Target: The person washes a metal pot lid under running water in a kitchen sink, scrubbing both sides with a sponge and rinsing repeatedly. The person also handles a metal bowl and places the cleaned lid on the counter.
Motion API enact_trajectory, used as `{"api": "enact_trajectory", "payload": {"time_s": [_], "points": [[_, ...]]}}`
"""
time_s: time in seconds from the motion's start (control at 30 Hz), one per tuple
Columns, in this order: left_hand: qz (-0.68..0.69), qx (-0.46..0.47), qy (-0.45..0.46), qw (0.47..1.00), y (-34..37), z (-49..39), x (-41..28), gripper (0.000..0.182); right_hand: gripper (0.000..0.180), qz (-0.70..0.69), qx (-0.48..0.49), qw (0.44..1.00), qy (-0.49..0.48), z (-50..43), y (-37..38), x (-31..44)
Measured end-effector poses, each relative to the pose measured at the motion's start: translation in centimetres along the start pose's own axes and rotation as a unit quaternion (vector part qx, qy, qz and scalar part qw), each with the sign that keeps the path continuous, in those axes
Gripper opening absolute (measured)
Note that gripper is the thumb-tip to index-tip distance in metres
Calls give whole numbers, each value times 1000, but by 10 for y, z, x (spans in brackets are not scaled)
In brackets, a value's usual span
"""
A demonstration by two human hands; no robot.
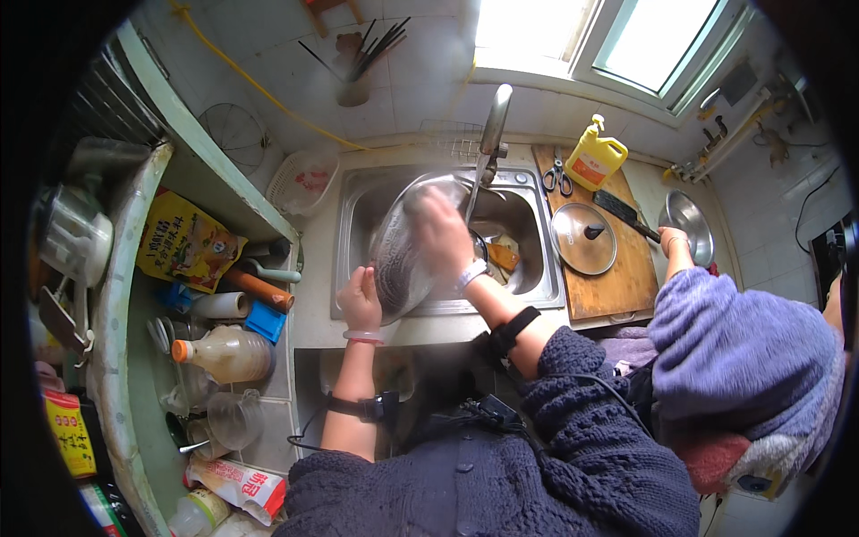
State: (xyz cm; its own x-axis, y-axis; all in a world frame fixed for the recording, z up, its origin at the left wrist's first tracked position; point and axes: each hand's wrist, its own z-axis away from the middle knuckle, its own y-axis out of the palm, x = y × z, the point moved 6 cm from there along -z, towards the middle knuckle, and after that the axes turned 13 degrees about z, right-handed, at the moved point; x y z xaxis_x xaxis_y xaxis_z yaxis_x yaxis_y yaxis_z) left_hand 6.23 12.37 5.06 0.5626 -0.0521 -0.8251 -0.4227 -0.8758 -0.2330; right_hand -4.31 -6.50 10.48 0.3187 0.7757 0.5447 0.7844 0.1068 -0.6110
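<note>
Over the stainless steel sink (553, 282), a large round metal pan or lid (396, 268) is tilted up on its edge, wet and streaked. My left hand (361, 299) grips its lower left rim. Against its upper face lies my right hand (439, 231), blurred by motion; whether it holds a scrubber cannot be made out. Water runs from the faucet (496, 121) just right of the pan. Partly hidden behind my right wrist, a dark-rimmed vessel and some brownish pieces (503, 256) lie in the sink.
On the right, a wooden cutting board (604, 299) bears a glass lid (582, 239), scissors (557, 178), a yellow pump jug (596, 158) and a cleaver (621, 211). A co-worker's hand (674, 241) is near the cleaver and a steel bowl (688, 225). Left stands a white basket (302, 181) beside crowded shelves.
</note>
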Motion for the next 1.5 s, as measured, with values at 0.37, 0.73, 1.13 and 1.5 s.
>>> {"api": "enact_trajectory", "payload": {"time_s": [0.37, 0.73, 1.13, 1.5], "points": [[27, -107, -178, 978, 1, 1, 38, 54, 42, -22, 77, 996, -28, 17, 55, 38], [86, -130, -328, 932, 20, 3, 76, 76, 38, 13, 165, 975, -147, 30, 76, 51], [155, -324, -493, 792, 10, 49, 111, 87, 44, -92, 269, 956, -69, 133, 42, -56], [115, -402, -515, 749, 12, 95, 98, 84, 41, -147, 300, 927, -173, 147, 28, -50]]}}
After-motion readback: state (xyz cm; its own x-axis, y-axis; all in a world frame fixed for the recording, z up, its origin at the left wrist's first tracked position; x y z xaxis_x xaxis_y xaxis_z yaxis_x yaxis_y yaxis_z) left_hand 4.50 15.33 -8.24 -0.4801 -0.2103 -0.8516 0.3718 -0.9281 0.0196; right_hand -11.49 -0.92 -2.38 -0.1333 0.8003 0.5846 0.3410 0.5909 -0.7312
